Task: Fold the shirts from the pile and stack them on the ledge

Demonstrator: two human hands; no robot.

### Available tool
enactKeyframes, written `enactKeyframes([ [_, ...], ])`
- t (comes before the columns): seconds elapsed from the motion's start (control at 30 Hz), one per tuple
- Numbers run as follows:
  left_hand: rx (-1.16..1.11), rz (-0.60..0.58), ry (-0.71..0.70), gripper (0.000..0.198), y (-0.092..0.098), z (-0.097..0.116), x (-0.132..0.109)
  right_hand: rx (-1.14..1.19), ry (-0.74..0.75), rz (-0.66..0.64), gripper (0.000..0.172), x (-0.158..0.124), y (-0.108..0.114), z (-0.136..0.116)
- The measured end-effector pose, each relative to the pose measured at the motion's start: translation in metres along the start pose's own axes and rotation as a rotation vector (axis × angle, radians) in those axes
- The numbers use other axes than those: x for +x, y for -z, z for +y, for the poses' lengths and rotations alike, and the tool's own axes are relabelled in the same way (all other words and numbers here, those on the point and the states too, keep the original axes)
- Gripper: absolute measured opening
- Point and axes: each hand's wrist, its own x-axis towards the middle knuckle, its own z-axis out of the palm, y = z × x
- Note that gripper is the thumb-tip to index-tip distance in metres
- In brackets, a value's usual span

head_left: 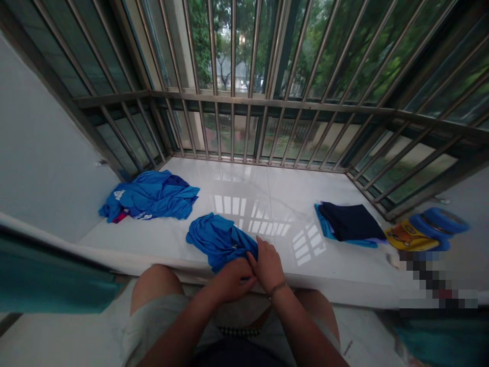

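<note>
A crumpled bright blue shirt (217,240) lies at the front edge of the white tiled ledge (275,191). My left hand (234,280) pinches its lower edge, and my right hand (267,265) grips the same fold close by. The two hands nearly touch, and a thin bracelet circles my right wrist. To the left sits a looser heap of blue clothing (148,196) with a bit of red showing beneath it. To the right lies a folded navy garment (350,221) on top of a lighter blue one (328,227).
Steel window bars (233,122) and glass close off the ledge's far side, and a pale wall (49,163) bounds its left. Blue rolls (437,224) and a yellow printed packet (410,237) lie at the right. A teal cloth (46,278) hangs at the near left.
</note>
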Motion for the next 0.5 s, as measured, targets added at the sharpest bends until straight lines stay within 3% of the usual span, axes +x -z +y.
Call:
enactKeyframes([
  [0.07,0.000,0.051,0.033,0.026,0.013,-0.027,0.014,-0.043,0.011,-0.101,0.037,0.005,0.000,0.003],
  [0.13,0.072,0.165,0.175,0.032,0.029,-0.056,0.026,0.002,0.040,-0.117,0.030,0.004,-0.001,0.011],
  [0.23,0.220,0.275,0.415,0.069,0.047,-0.096,0.035,0.133,0.061,-0.034,0.035,-0.004,-0.001,0.031],
  [0.33,0.241,0.265,0.493,0.091,0.056,-0.124,0.037,0.222,0.070,0.087,0.043,-0.010,0.009,0.055],
  [0.4,0.215,0.228,0.512,0.090,0.060,-0.135,0.039,0.260,0.063,0.184,0.047,-0.012,0.020,0.071],
  [0.5,0.094,0.089,0.502,0.063,0.069,-0.143,0.045,0.300,0.027,0.305,0.053,-0.011,0.043,0.090],
])
